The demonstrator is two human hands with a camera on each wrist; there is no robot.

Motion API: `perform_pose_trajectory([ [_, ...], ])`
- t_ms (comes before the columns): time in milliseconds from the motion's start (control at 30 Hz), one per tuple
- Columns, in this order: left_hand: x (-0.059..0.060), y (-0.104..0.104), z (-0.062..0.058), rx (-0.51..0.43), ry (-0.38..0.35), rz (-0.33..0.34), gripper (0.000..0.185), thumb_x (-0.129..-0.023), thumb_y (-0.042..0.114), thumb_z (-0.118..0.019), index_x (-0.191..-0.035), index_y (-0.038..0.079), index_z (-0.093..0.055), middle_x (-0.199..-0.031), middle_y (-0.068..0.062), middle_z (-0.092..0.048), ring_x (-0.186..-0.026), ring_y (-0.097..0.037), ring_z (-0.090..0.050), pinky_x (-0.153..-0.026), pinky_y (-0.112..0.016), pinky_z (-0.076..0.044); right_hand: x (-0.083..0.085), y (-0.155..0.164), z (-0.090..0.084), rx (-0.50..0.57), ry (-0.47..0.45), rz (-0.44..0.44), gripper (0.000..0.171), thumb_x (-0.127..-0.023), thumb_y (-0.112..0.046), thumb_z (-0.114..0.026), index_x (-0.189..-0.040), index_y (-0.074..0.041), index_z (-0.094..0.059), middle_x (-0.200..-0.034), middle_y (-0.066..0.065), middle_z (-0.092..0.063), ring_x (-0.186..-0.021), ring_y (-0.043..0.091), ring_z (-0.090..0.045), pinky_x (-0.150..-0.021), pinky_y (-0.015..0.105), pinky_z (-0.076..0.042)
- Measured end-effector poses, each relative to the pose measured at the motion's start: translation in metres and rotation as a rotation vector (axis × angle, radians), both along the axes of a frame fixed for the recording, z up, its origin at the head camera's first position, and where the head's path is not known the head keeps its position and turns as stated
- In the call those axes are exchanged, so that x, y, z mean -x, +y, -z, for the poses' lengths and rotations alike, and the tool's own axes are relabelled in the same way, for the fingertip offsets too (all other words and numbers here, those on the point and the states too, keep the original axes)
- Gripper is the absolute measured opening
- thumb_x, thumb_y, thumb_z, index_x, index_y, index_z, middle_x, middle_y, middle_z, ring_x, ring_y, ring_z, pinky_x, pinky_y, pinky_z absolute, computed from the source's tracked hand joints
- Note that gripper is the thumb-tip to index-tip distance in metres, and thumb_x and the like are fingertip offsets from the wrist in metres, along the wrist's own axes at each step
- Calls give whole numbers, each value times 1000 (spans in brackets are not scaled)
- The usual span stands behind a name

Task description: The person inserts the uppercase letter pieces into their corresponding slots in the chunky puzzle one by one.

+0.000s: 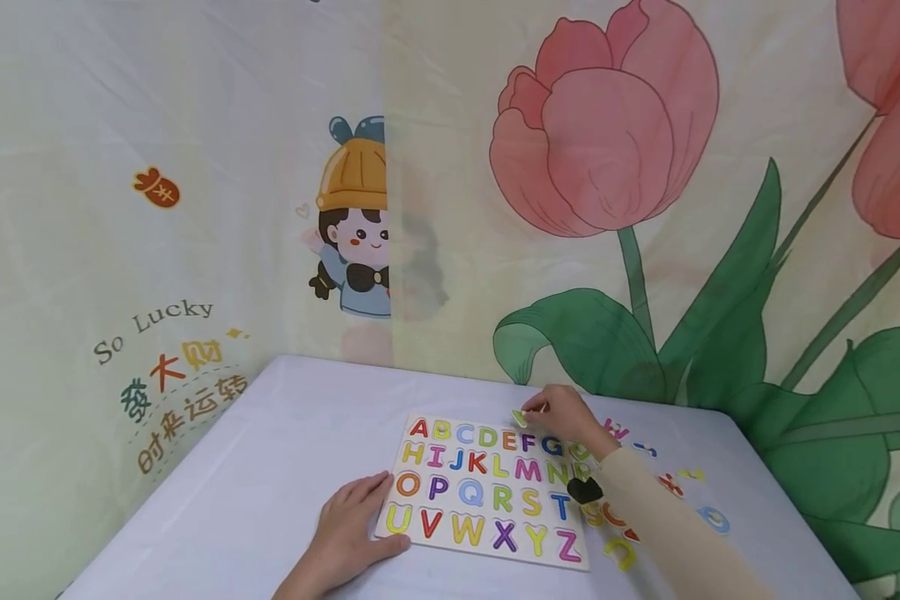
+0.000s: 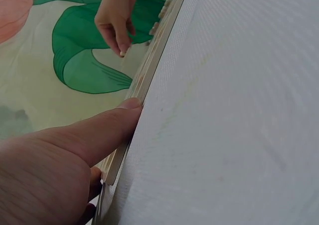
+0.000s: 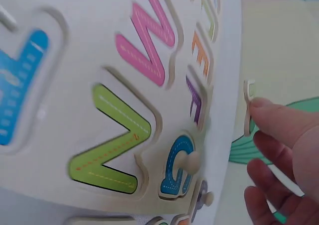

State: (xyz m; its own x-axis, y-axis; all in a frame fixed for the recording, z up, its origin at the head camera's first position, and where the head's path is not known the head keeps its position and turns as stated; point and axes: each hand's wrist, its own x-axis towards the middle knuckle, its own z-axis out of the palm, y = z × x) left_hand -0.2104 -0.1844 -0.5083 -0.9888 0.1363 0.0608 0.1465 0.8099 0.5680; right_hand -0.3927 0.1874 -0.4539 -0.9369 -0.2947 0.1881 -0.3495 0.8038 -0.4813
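A wooden alphabet board lies on the table with colourful letters in rows. My left hand rests at its lower left corner, fingers along the left side and the straight thumb pressing the front edge. Beyond the top edge, my right hand pinches a small green letter piece between thumb and fingers. The right wrist view shows this piece nearly edge-on, so I cannot tell which letter it is. A blue G with a round wooden knob sits in the board near that hand.
Several loose letter pieces lie right of the board, among them a pink one, a blue ring-shaped one and a yellow one. My right forearm partly covers them. A black object shows beside the sleeve. Printed cloth hangs behind the table.
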Motion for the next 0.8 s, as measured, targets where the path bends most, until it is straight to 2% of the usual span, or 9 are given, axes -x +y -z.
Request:
perform_pose_trajectory([
  [200, 2, -1, 3, 9, -5, -4, 103, -78, 60, -88, -160, 11, -49, -163, -8, -47, -148, -37, -37, -122, -68, -27, -32, -1, -10, -12, 33, 12, 8, -94, -18, -83, -101, -15, -86, -89, -7, -69, -80, 12, -55, -70, 28, -51],
  [467, 3, 0, -1, 21, -19, -18, 103, -78, 59, -88, -160, 11, -49, -163, -8, -47, -148, -37, -37, -122, -67, -27, -80, 10, -19, 5, 57, 58, 7, -90, -14, -85, -97, -12, -86, -85, -4, -66, -78, 14, -52, -66, 26, -46],
  [600, 3, 0, -4, 24, -24, -19, 104, -78, 59, -89, -160, 11, -49, -163, -8, -46, -148, -38, -37, -122, -68, -27, -90, 19, -14, -7, 58, 90, 6, -89, -16, -87, -94, -16, -86, -83, -6, -64, -77, 13, -51, -65, 25, -44],
  [800, 4, 0, -1, 27, -31, -28, 104, -78, 60, -88, -161, 12, -48, -163, -8, -47, -148, -37, -37, -122, -68, -27, -96, 30, -2, -3, 32, 112, 7, -87, -17, -89, -92, -19, -85, -82, -9, -65, -77, 12, -53, -63, 25, -47],
])
